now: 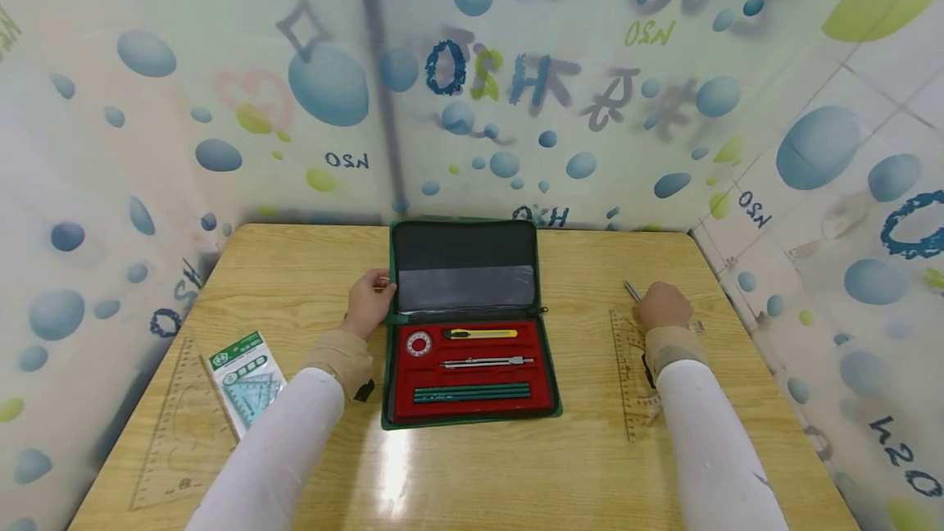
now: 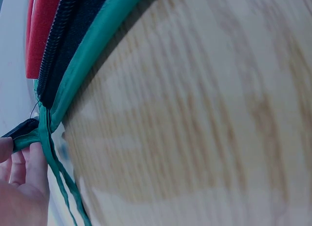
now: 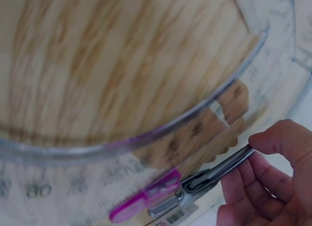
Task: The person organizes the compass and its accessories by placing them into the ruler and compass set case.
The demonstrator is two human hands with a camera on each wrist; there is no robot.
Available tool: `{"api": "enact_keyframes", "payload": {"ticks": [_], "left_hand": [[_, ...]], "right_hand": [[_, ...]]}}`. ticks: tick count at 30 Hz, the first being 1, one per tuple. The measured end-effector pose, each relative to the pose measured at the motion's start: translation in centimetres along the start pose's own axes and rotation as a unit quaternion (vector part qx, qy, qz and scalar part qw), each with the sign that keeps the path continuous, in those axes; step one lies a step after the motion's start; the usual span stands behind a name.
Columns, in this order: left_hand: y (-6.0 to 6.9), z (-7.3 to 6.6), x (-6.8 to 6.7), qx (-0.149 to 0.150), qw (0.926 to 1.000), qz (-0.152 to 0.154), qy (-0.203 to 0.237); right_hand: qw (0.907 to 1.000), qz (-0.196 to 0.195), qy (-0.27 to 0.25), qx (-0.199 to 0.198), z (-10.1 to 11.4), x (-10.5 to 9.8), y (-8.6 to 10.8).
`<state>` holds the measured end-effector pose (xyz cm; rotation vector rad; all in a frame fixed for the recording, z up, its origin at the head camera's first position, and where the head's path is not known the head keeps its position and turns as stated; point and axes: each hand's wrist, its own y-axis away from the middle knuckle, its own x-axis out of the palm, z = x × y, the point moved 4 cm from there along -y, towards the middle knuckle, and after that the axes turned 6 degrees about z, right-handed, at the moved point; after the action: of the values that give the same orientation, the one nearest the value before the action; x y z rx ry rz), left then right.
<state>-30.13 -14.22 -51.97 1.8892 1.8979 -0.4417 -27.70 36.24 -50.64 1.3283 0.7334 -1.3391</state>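
Note:
An open green zippered case (image 1: 558, 383) lies in the middle of the table. Its red tray holds a yellow utility knife (image 1: 481, 334), a silver compass (image 1: 487, 362), green pencils (image 1: 472, 392) and a red-and-white ring (image 1: 419, 343). With my left hand (image 1: 366, 304) I pinch the left edge of the raised black-lined lid (image 1: 465, 244); the left wrist view shows green trim at the fingertips. On the right, my right hand (image 1: 664, 306) pinches a slim silver metal tool (image 3: 229, 162) with a wider jointed part. A purple piece (image 3: 146, 197) shows alongside it.
A clear protractor ruler (image 1: 627, 375) lies by my right forearm. At the left are a large clear set square (image 1: 173, 433) and a packet of blue set squares (image 1: 247, 379). A bubble-patterned curtain (image 1: 472, 162) hangs behind the wooden table (image 1: 590, 465).

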Motion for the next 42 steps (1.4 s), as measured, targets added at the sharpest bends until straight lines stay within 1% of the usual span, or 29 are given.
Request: {"api": "enact_keyframes", "payload": {"ticks": [3,8,10,13,17,19,25,29,33,37,42], "left_hand": [[0.0,0.0,0.0,-0.005,1.0000,0.000,0.000],[0.1,0.0,0.0,-0.006,1.0000,0.003,0.000],[0.1,0.0,0.0,-0.005,1.0000,0.002,0.000],[0.1,-0.1,0.0,-0.003,1.0000,0.002,0.001],[0.1,-0.1,0.0,-0.004,1.0000,0.000,0.002],[0.1,-0.1,0.0,-0.004,1.0000,-0.001,0.002],[0.2,-0.2,0.0,-0.002,1.0000,0.002,0.001],[0.2,-0.2,0.0,-0.003,1.0000,0.002,0.000],[0.2,-0.1,0.1,-0.006,1.0000,0.000,-0.001],[0.2,-0.1,0.1,-0.007,1.0000,0.000,-0.001],[0.2,-0.1,0.0,-0.004,1.0000,-0.001,0.000]], "right_hand": [[0.9999,-0.002,0.001,-0.013,0.5,-0.2,0.1],[0.9991,-0.008,-0.007,-0.041,2.3,-1.1,0.6],[0.9986,-0.005,-0.015,-0.051,3.2,-1.4,0.9],[0.9963,-0.013,-0.028,-0.081,4.8,-1.7,1.4],[0.9929,-0.026,-0.045,-0.107,7.0,-1.9,2.0],[0.9918,-0.026,-0.050,-0.115,8.1,-1.9,2.3],[0.9858,-0.029,-0.039,-0.160,12.0,-1.4,3.7],[0.9784,-0.031,-0.028,-0.202,14.5,-0.6,5.0],[0.9689,-0.032,-0.011,-0.245,16.5,0.2,6.4],[0.9583,-0.033,0.025,-0.283,18.0,1.1,7.4],[0.9450,-0.025,0.066,-0.319,19.6,2.0,8.2]]}}
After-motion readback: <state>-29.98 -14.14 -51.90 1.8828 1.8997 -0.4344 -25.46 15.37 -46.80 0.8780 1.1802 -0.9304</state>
